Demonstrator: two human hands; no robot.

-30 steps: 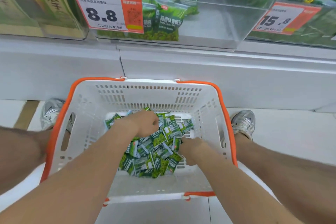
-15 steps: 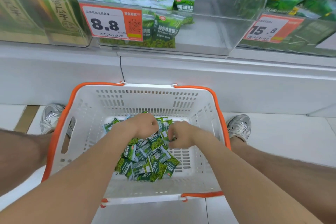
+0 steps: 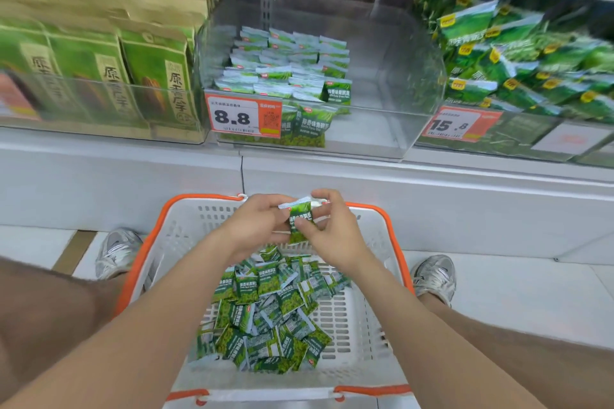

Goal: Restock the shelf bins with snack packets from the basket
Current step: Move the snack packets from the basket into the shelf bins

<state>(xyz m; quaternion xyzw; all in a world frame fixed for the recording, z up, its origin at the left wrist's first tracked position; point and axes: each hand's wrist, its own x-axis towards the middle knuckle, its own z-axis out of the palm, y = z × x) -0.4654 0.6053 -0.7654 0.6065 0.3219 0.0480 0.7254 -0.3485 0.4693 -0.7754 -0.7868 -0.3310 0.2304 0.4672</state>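
A white basket with an orange rim [image 3: 368, 335] stands on the floor between my feet, with a heap of small green snack packets [image 3: 265, 315] inside. Above its far edge, my left hand [image 3: 252, 226] and my right hand [image 3: 335, 232] together hold a small stack of green packets [image 3: 300, 219]. The left hand's fingers curl round the stack from the left, and the right hand pinches it from the right. On the shelf above is a clear bin [image 3: 365, 129] marked 8.8, with rows of the same packets [image 3: 285, 70] in its left half.
Left of that bin stand tall green and tan boxes [image 3: 99, 76]. The bin to the right, tagged 15.8, holds larger green bags [image 3: 531, 60]. A white shelf base [image 3: 432, 196] runs behind the basket. My grey shoes [image 3: 116, 252] flank the basket on the tiled floor.
Both hands have risen out of the heap in the basket with a small stack of packets held between them. The view has tilted up toward the shelf.
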